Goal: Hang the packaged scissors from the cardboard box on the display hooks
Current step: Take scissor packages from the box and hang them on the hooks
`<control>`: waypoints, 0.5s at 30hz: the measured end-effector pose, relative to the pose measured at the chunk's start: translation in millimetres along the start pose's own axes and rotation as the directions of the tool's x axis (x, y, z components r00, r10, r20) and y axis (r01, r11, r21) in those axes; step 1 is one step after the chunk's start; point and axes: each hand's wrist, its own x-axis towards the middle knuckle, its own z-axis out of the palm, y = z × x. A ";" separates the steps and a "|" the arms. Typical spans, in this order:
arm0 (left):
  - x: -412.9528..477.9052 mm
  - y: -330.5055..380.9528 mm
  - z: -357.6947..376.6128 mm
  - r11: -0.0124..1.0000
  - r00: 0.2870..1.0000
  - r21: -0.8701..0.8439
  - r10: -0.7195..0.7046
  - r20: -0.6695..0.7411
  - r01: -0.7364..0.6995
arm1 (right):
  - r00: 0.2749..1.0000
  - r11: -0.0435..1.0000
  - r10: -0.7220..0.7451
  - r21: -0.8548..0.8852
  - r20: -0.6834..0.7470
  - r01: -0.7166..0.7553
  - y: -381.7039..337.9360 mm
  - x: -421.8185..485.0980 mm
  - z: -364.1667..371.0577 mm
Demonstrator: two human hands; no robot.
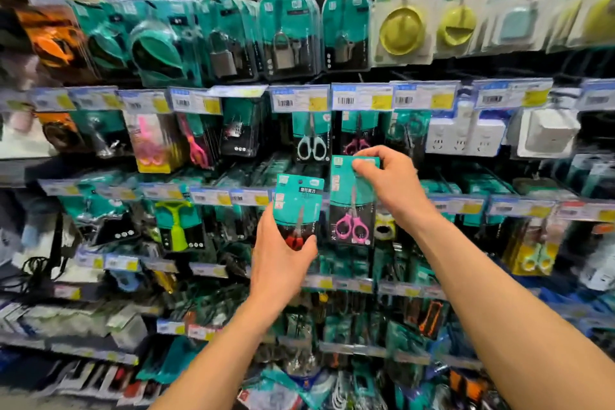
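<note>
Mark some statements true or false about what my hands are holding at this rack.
1. The left hand grips the red pack at its bottom end. True.
2. The right hand holds a pack of white scissors. False: its fingers pinch the top of the pink pack.
3. Padlocks hang in the top row. True.
4. The white scissors hang below the pink pack. False: they hang above it, to its left.
5. Both held packs have orange cards. False: both cards are teal.
</note>
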 end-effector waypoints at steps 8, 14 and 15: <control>37.7 -8.9 19.6 0.999 0.999 -0.022 -0.034 0.016 0.035 | 0.999 0.995 -0.001 0.104 -0.039 0.005 14.7 44.8 23.9; 54.7 -7.3 32.8 0.997 0.996 -0.048 -0.061 0.062 0.064 | 0.991 0.991 0.005 0.132 -0.132 0.013 17.1 73.5 19.7; 57.3 -6.7 35.3 0.997 0.995 -0.050 -0.060 0.076 0.064 | 0.987 0.989 -0.009 0.146 -0.158 0.033 16.1 77.3 20.1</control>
